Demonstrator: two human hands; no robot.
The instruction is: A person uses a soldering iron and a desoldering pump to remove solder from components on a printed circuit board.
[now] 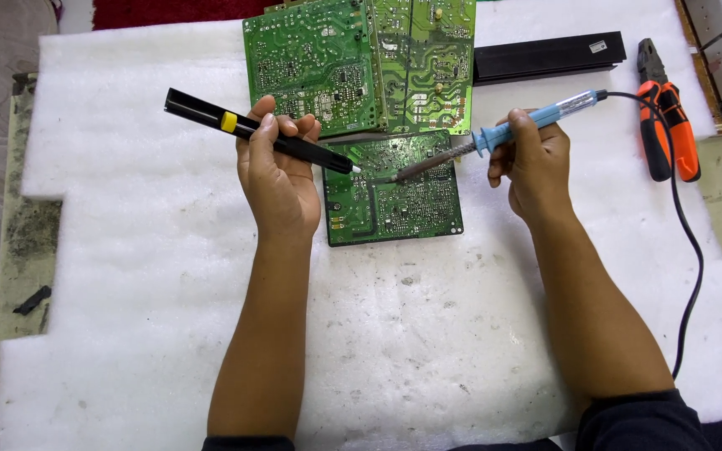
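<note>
My left hand (pixel 277 171) grips a black desoldering pump (pixel 202 115) with a yellow button; its white tip rests over the upper left of a small green circuit board (pixel 403 205). My right hand (pixel 532 163) holds a blue-handled soldering iron (pixel 536 119), whose metal tip touches the same board just right of the pump's tip. The board lies solder side up on white foam (pixel 411 334).
Two larger green circuit boards (pixel 311 58) (pixel 428 58) lie behind the small one. A black bar (pixel 549 57) sits at the back right, orange-and-black pliers (pixel 670 125) to its right. The iron's black cord (pixel 691 250) runs down the right side.
</note>
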